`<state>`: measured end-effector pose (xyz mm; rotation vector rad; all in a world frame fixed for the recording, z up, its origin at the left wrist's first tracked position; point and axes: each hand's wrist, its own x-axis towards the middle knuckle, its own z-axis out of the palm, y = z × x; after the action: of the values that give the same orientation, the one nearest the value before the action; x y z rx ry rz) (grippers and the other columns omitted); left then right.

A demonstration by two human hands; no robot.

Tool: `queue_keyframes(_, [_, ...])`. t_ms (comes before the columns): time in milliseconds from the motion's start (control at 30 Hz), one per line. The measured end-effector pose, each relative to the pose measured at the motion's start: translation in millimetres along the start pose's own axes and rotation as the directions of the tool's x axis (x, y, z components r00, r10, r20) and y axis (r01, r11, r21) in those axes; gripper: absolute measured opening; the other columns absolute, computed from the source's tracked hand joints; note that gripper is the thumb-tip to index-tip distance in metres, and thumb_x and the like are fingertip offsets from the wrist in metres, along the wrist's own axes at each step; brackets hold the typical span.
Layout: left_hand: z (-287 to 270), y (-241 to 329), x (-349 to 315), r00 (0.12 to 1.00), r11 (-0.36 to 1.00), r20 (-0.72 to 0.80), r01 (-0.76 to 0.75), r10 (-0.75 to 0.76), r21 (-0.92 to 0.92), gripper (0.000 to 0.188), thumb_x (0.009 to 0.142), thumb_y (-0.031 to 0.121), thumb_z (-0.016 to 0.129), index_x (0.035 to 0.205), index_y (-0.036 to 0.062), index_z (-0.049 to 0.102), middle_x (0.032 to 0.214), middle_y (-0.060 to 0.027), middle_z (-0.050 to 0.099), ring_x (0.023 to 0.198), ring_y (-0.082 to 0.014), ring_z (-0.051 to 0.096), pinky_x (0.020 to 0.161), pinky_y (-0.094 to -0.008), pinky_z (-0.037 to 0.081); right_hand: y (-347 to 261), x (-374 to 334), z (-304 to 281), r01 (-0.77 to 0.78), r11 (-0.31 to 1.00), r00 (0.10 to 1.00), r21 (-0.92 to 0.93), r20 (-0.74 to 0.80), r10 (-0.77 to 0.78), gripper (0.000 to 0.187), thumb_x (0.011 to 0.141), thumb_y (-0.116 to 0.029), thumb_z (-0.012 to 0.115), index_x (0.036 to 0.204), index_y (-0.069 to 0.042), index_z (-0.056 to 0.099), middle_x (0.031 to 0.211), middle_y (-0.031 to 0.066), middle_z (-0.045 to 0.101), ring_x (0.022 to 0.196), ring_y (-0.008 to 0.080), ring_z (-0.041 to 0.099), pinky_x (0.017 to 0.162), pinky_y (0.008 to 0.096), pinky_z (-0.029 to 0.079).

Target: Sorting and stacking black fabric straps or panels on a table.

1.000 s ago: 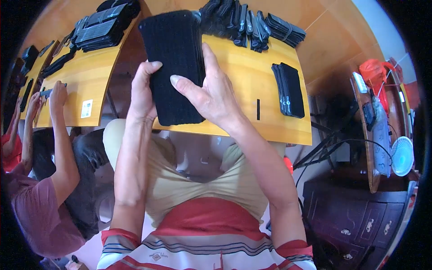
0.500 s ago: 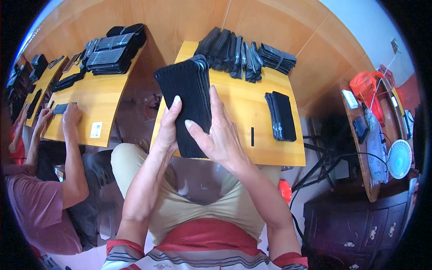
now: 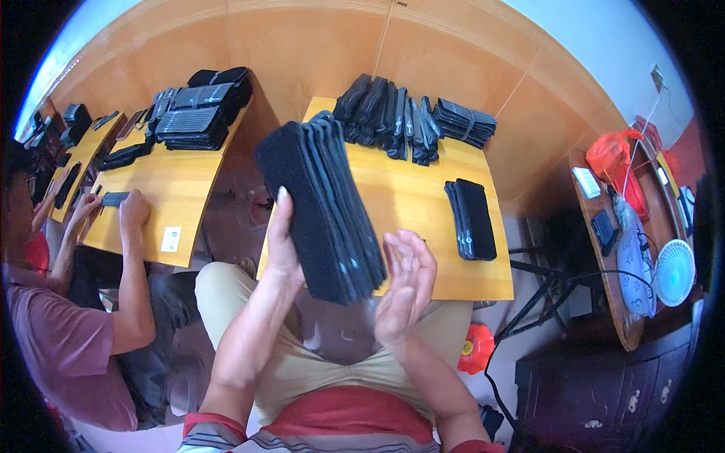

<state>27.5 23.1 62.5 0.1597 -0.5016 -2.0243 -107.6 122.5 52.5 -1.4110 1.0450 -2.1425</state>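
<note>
My left hand point(image 3: 283, 245) grips a thick stack of flat black socks point(image 3: 310, 211) from its left side, thumb across the top one. The stack is tilted above the near edge of the yellow table, its layered grey-marked edges facing right. My right hand point(image 3: 408, 283) is just off the stack's lower right edge, fingers loosely curled and apart, with nothing visible in it. A smaller pile of black socks point(image 3: 472, 219) lies on the right of the table point(image 3: 393, 196).
Along the table's far edge lie several bundles of black socks point(image 3: 389, 117) and a banded stack point(image 3: 464, 123). At the left, a co-worker point(image 3: 68, 332) handles a dark piece at another table point(image 3: 181, 196). A fan point(image 3: 674, 272) and red bag point(image 3: 610, 155) are at the right.
The stack has turned so its layered edges show more. My right hand has come off the stack and moved down and right. The view has tilted slightly upward.
</note>
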Motion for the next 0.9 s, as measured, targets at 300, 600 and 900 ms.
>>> queue_keyframes(300, [35,-10,-3,0.998,0.998,0.007,-0.067,0.067,0.006,0.074,0.098,0.065,0.054,0.138,0.0024,0.056,0.125,-0.0166,0.068,0.109,-0.0287,0.069,0.097,-0.0449,0.057,-18,16,10,0.128,0.990,0.988,-0.055,-0.082,-0.132,0.070,0.107,-0.058,0.035,0.135,0.005,0.045,0.135,0.0213,0.051,0.128,0.0318,0.052,0.113,0.0460,0.037])
queue_keyframes(600, [25,-22,7,0.989,0.998,-0.142,0.046,-0.040,0.042,0.058,0.100,0.053,0.059,0.131,0.0045,0.063,0.115,-0.0147,0.072,0.098,-0.0279,0.072,0.091,-0.0460,0.059,4,87,-110,0.021,0.831,0.993,-0.557,-0.088,-0.084,0.013,0.098,-0.009,0.063,0.089,0.000,0.066,0.090,0.0063,0.067,0.085,0.0150,0.063,0.078,0.0314,0.051])
queue_keyframes(900, [17,-40,17,0.969,0.987,-0.195,0.159,-0.152,0.021,0.052,0.101,0.047,0.061,0.129,0.0025,0.063,0.112,-0.0151,0.072,0.095,-0.0255,0.073,0.085,-0.0427,0.062,72,163,-251,-0.615,0.314,0.627,-0.724,-0.207,0.751,0.052,0.079,-0.024,0.088,0.115,0.008,0.068,0.105,0.0171,0.075,0.088,0.0223,0.073,0.080,0.0342,0.057])
